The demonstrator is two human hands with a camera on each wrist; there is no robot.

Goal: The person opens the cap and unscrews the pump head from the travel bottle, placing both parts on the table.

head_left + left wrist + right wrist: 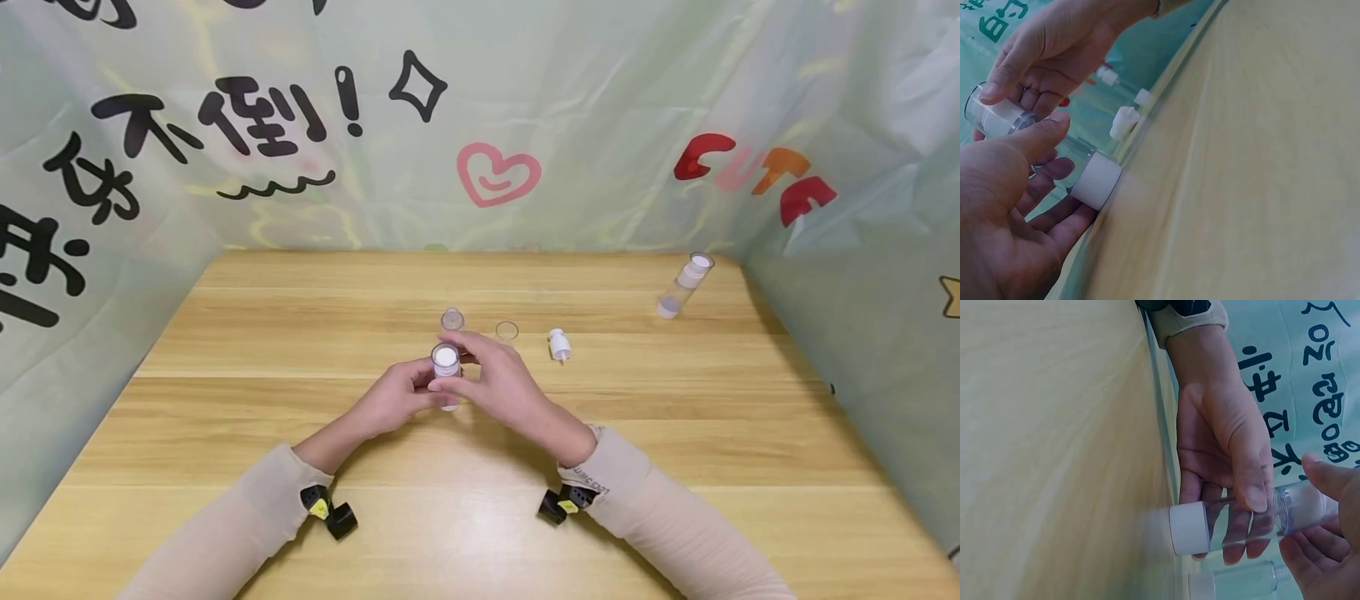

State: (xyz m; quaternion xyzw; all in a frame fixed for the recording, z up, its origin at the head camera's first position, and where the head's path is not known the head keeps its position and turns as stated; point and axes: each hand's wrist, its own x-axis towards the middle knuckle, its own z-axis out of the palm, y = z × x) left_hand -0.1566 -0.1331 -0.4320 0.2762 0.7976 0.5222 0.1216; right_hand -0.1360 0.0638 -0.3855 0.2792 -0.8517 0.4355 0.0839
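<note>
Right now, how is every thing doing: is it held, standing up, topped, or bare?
Held clear bottle: upright, white top on; tightness can't be told
Left hand: grips its body
Right hand: holds its top end
Clear bottle behind the hands: upright, threaded neck
White pump top: off any bottle
Round clear piece: loose
Far-right bottle: standing, white-topped

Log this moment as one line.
left hand: holds bottle low | right hand: grips it higher | white piece: on table
</note>
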